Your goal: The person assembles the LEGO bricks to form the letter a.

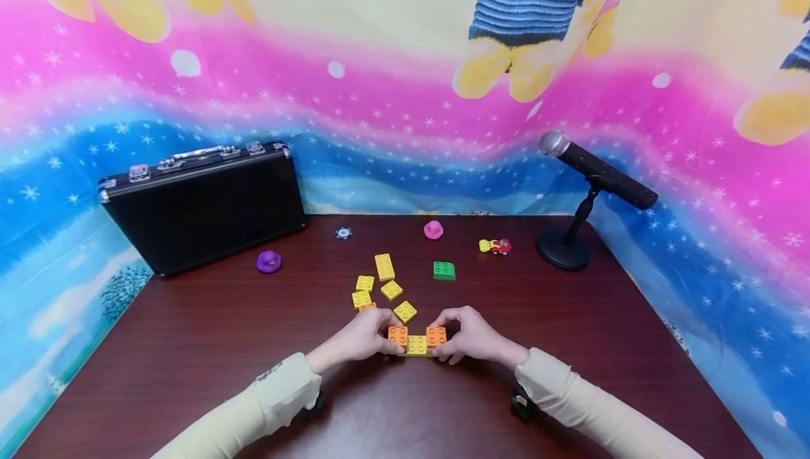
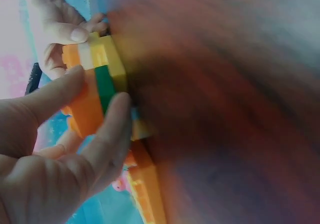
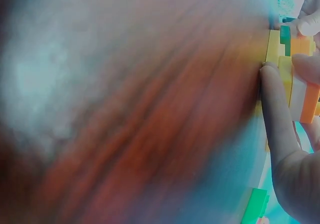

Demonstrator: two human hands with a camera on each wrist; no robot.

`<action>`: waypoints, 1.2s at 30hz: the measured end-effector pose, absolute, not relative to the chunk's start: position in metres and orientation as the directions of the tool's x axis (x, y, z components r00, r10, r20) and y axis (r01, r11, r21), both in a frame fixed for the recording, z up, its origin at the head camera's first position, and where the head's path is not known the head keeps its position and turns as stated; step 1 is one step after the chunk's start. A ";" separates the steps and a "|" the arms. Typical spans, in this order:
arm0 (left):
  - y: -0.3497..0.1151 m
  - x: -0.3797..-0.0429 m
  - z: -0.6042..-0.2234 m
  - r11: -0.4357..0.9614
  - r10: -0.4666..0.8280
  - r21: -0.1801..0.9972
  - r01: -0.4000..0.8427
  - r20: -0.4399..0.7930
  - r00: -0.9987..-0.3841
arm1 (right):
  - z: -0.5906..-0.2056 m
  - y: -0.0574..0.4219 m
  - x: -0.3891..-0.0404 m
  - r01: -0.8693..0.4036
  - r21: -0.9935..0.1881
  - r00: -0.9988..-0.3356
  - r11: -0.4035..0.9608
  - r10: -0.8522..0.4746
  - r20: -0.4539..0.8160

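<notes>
A small structure of toy building blocks (image 1: 416, 345) sits low over the table between both hands. Its yellow base (image 2: 118, 66) carries a green block (image 2: 104, 86) topped by an orange block (image 1: 397, 334) at the left end. A white block (image 3: 297, 97) topped by another orange block (image 1: 436, 335) forms the right end. My left hand (image 1: 363, 334) pinches the left stack between thumb and fingers. At the other end, my right hand (image 1: 471, 336) grips the right stack, a fingertip at the yellow base in the right wrist view.
Several loose yellow blocks (image 1: 384, 266) lie beyond the hands, with a green block (image 1: 444, 270) right of them. Farther back are a purple duck (image 1: 268, 261), a poker chip (image 1: 344, 233), a pink duck (image 1: 433, 230), a toy vehicle (image 1: 496, 247), a black case (image 1: 209, 202) and a microphone stand (image 1: 563, 250).
</notes>
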State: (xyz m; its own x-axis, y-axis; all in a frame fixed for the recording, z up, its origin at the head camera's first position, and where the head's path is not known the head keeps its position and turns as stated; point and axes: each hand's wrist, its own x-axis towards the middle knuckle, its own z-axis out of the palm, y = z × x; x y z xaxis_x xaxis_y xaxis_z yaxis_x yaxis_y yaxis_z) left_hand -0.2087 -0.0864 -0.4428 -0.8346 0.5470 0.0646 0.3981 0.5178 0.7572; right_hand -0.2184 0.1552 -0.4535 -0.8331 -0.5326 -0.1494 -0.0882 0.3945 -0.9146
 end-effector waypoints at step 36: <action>-0.084 -0.210 -0.448 0.563 0.556 0.652 0.508 0.156 -0.816 | -0.444 0.162 -0.279 0.036 -0.922 -0.747 0.386 -0.602 -0.282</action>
State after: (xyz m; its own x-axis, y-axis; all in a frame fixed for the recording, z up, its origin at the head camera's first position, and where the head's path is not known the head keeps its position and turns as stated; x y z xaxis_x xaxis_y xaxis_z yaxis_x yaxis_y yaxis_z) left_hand -0.2103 -0.0844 -0.4479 -0.8162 0.5563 0.1562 0.5082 0.5625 0.6521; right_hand -0.2795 0.1624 -0.4445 -0.7473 -0.6018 -0.2816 0.0364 0.3862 -0.9217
